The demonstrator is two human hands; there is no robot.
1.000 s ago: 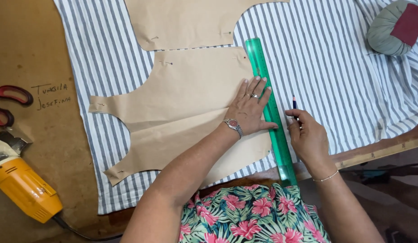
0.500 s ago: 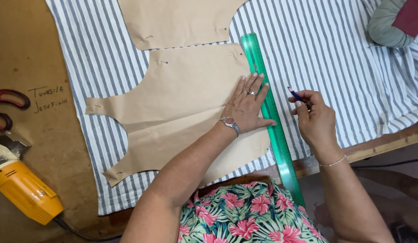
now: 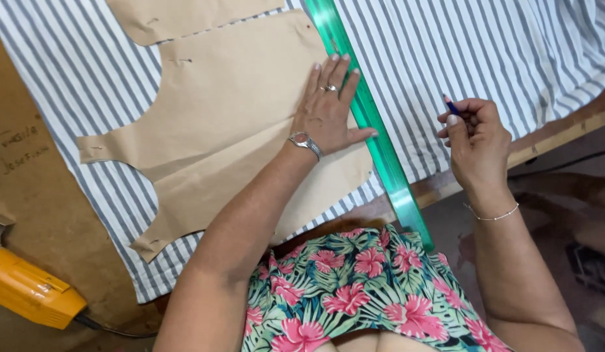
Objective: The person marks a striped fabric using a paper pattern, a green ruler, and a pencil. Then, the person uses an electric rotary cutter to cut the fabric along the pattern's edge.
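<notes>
Sewing workshop: striped fabric [image 3: 511, 58] spread on desk [image 3: 48, 215], brown paper pattern pieces [image 3: 230, 111], green ruler [image 3: 374, 130], yellow electric cutter [image 3: 28, 293].

One view only, from a camera worn on the person's head, looking steeply down over the chest at the table edge, near enough that both forearms fill the lower half. The left hand [image 3: 328, 111] sits near the middle with the right hand [image 3: 475, 137] to its right; beyond the fingertips the frame cuts off the striped fabric [image 3: 459, 65], and a yellow power tool [image 3: 32, 293] is clipped at the lower-left corner
</notes>
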